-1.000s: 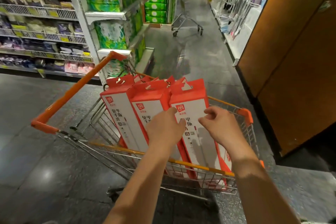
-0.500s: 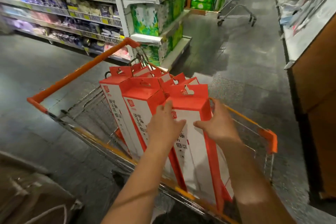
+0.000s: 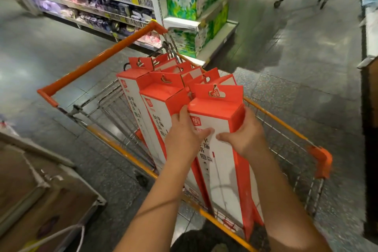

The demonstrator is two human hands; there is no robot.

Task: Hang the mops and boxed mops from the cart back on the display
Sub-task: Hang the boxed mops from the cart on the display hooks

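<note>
**A:** Since half a second ago the nearest boxed mop (image 3: 223,180) has come up higher than its neighbours, and both hands have slid from its front face to its sides.

**B:** How do they sit on it now?

**A:** The left hand (image 3: 184,135) grips the left edge just under the orange cap, fingers round the side and thumb across the white face. The right hand (image 3: 245,135) mirrors it on the right edge. The thumbs nearly meet.

**B:** And the box itself?

**A:** Its lower end is down inside the cart (image 3: 274,117), at the near right corner. It leans towards the person, close against the other boxed mops (image 3: 161,96), which stand to its left and behind.

**B:** How will it handle?

**A:** It is long, narrow, stiff card. I'd guess it is light for its length but prone to swing. The printed faces look smooth, so pinching the edges makes sense, and a hand lower down would steady it. The bottom may catch the wire rim on the way out.

**B:** Lift by the hang tab (image 3: 231,92)?

**A:** Better not. It is thin card with a cut-out and could tear, so save it for the hook.
</note>
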